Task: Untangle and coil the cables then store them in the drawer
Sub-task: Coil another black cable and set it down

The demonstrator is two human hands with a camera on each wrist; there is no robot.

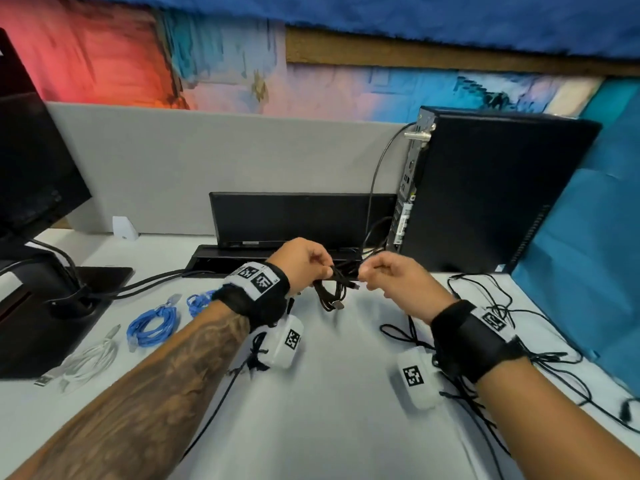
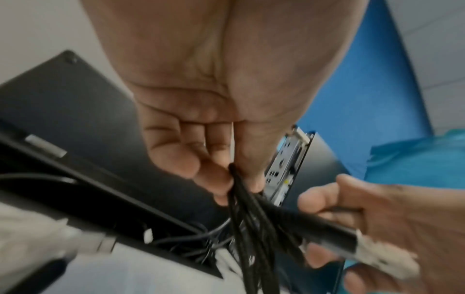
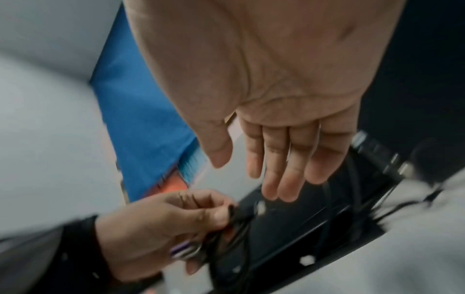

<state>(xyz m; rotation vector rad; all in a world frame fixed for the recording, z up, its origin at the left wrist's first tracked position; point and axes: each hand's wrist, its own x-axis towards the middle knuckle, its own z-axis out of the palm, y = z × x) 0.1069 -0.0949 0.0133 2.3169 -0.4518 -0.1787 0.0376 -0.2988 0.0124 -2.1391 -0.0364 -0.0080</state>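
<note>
Loops of black cable (image 1: 330, 289) hang bunched from the left hand (image 1: 301, 263), thumb and fingers pinching the gathered top, I'd guess so the coil cannot spring apart above the desk (image 1: 332, 393). The right hand (image 1: 391, 277) faces it, raised level; the left-wrist view shows its fingers curled around the plug end, though its own wrist view shows them straighter, so I cannot tell which.

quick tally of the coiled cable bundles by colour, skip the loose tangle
blue coils: 2
white coil: 1
black coil: 1, pinched by the left hand
total: 4
</note>
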